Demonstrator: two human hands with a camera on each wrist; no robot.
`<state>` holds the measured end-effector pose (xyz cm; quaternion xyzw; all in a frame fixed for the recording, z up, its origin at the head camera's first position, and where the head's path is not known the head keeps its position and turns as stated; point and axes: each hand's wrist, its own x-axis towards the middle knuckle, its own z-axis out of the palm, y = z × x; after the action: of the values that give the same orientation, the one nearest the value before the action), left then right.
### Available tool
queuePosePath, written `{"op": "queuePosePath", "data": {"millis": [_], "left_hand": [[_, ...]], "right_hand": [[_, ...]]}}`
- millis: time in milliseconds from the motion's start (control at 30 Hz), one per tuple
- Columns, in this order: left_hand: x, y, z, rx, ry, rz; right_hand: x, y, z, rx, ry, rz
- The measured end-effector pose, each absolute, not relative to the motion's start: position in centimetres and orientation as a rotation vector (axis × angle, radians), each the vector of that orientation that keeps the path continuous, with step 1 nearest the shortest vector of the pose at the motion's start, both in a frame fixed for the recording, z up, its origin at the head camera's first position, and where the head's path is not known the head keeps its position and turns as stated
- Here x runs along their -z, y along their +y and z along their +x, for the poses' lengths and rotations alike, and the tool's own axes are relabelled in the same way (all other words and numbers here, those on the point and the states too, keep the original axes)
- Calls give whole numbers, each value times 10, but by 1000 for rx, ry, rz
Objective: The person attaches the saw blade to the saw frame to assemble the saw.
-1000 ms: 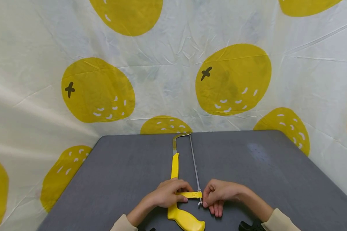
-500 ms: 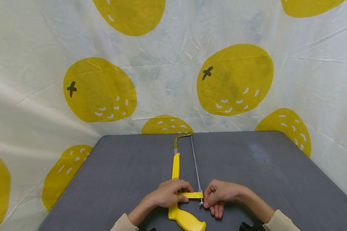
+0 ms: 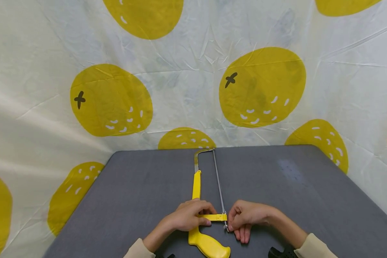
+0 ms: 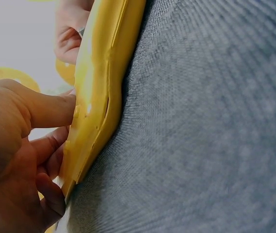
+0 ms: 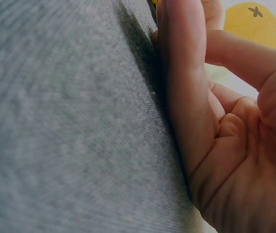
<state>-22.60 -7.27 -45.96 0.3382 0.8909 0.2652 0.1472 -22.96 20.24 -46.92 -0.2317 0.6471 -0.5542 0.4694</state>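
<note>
A hacksaw (image 3: 209, 245) with a yellow handle lies on the grey table, its blade (image 3: 218, 179) running along the right side and its frame pointing away from me. My left hand (image 3: 191, 215) grips the yellow frame just ahead of the handle, thumb by the short yellow crossbar (image 3: 217, 217). In the left wrist view, the thumb and fingers of that hand bear on the yellow body (image 4: 96, 92). A small metal wing nut (image 3: 226, 227) sticks out below the crossbar. Thumb and index finger of my right hand (image 3: 247, 216) pinch it at its right side; the other fingers rest on the table.
The grey table (image 3: 148, 179) extends around the saw. Behind it hangs a pale cloth (image 3: 187, 96) printed with yellow fruit. A black object (image 3: 278, 252) shows by the right sleeve at the bottom edge.
The wing nut shows at a different angle in each frame, turned by the right fingertips. The left hand keeps its hold on the frame; the saw stays nearly in place.
</note>
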Motion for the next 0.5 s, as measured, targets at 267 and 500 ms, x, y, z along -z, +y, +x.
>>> {"op": "queuePosePath", "data": {"millis": [267,500], "left_hand": [[460,-73,-226,-761,2566,972],[460,-73,-225,-767,2565,969]], "right_hand": [[468,203,-230,1366,1553,-567],[466,204,-232,1359,1504,-568]]}}
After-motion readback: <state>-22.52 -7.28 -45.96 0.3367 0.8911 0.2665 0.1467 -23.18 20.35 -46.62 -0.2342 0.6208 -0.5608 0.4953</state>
